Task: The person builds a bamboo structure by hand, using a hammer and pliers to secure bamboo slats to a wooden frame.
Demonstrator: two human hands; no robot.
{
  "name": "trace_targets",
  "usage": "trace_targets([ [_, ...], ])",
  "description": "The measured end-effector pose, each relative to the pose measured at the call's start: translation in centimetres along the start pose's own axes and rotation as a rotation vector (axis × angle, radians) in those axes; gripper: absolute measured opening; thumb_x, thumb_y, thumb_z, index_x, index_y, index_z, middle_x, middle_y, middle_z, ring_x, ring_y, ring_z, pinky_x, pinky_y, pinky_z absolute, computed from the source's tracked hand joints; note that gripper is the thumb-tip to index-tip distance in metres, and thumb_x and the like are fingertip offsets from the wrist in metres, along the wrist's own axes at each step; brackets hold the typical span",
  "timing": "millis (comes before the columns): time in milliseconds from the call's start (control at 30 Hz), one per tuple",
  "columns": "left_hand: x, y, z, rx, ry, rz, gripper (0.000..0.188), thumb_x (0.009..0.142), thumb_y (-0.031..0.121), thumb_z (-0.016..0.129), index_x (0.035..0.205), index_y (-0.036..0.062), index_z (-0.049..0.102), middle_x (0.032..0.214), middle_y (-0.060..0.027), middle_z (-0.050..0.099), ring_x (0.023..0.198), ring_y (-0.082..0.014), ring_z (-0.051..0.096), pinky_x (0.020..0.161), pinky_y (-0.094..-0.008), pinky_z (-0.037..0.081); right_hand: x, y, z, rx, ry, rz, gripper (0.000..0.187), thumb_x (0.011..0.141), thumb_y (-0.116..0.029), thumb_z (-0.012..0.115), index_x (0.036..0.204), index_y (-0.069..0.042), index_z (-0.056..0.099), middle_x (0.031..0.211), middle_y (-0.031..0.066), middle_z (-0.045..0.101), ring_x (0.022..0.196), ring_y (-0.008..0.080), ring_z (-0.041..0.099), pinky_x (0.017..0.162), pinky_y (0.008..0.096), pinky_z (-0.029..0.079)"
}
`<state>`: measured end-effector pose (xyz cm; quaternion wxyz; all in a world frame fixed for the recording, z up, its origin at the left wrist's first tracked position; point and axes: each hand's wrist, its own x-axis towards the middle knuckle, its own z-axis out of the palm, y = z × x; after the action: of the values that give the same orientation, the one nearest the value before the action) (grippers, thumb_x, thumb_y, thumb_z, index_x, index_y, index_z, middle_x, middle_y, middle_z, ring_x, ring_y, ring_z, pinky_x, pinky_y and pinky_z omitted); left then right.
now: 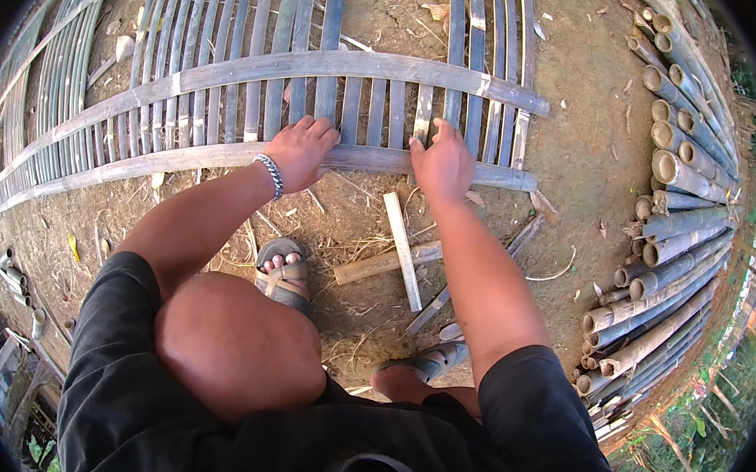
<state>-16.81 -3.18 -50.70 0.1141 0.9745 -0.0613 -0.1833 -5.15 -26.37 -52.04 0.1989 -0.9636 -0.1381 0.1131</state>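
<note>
A lattice panel of split bamboo lies on the ground, its long slats (255,67) crossed by an upper strip (258,65) and a near strip (216,154). My left hand (303,153), with a chain bracelet at the wrist, is closed over the near strip, fingers curled beside a dark slat (330,46). Farther right, my right hand (444,163) rests at the same strip, thumb and forefinger bent around a slat (423,111); its other fingers are mostly hidden. Between my hands, several shorter slats (376,112) show between the two strips but not beyond the upper one.
A large stack of bamboo poles (661,249) lies along the right side. Near my sandalled feet are a pale bamboo strip (403,251) across a thicker bamboo piece (367,267), and dry scraps on bare earth. More cut bamboo (15,278) lies at far left.
</note>
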Motion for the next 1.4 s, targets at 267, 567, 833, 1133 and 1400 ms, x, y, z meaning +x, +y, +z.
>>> trace_targets([
  [267,0.1,0.1,0.0,-0.007,-0.009,-0.010,0.056,0.075,0.019,0.078,0.125,0.0042,0.055,0.122,-0.0113,0.051,0.119,-0.0297,0.051,0.101,-0.0424,0.048,1.0,-0.3,0.5,-0.159,-0.065,0.023,0.045,0.080,-0.028,0.075,0.119,-0.008,0.066,0.096,0.0142,0.074,0.091,0.0324,0.071,0.085,0.0441,0.053],
  [567,-0.4,0.5,0.5,-0.056,-0.028,-0.036,0.055,0.075,0.018,0.077,0.123,0.0047,0.056,0.121,-0.0111,0.052,0.119,-0.0297,0.051,0.102,-0.0425,0.048,0.4,-1.8,-0.9,-0.276,-0.220,0.063,0.038,0.086,-0.031,0.070,0.115,-0.007,0.063,0.100,0.0151,0.073,0.096,0.0295,0.071,0.089,0.0442,0.049],
  [833,-0.8,0.3,1.2,-0.074,0.081,-0.025,0.050,0.074,0.013,0.076,0.120,0.0057,0.057,0.119,-0.0108,0.053,0.115,-0.0301,0.052,0.101,-0.0425,0.047,0.2,-1.3,0.0,-0.225,-0.157,0.086,0.043,0.085,-0.030,0.071,0.119,-0.007,0.062,0.099,0.0140,0.073,0.097,0.0293,0.070,0.090,0.0449,0.048],
  [1133,-1.6,0.8,1.4,-0.089,0.027,-0.005,0.050,0.074,0.013,0.075,0.119,0.0055,0.057,0.116,-0.0108,0.052,0.113,-0.0299,0.052,0.098,-0.0425,0.048,-1.6,-0.2,0.1,-0.148,-0.118,0.066,0.046,0.084,-0.030,0.072,0.122,-0.006,0.061,0.102,0.0150,0.073,0.098,0.0309,0.069,0.089,0.0458,0.048],
  [1400,-2.8,1.4,1.8,-0.102,0.011,0.011,0.049,0.074,0.014,0.075,0.119,0.0057,0.057,0.115,-0.0107,0.052,0.110,-0.0298,0.052,0.096,-0.0424,0.047,-3.3,1.1,1.2,-0.070,-0.054,0.057,0.048,0.083,-0.032,0.073,0.122,-0.007,0.063,0.091,0.0172,0.072,0.089,0.0351,0.069,0.085,0.0442,0.051],
])
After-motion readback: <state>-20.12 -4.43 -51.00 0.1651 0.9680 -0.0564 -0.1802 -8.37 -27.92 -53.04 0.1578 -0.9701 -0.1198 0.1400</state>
